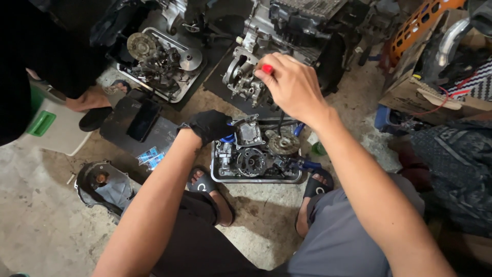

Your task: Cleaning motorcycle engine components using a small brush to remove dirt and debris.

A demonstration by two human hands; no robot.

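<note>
Engine parts spread over a stained concrete floor
A red-handled tool is pinched by right hand fingers; left hand fingers are curled on the parts tray.

Packed tight ahead of right hand fingers: engine block straight in front, carburetor-like part just left of fingertips, red-tipped tool pinched between them. Little gap there. Below right wrist, tray full of metal parts, blocks downward path. Gloved left hand at tray's left rim; black case just left of its fingers. Second tray of gears further up-left. Cardboard box well right of right fingers. Open concrete floor far left-below left fingers, beyond cover plate. Another person's arm at far left.
</note>
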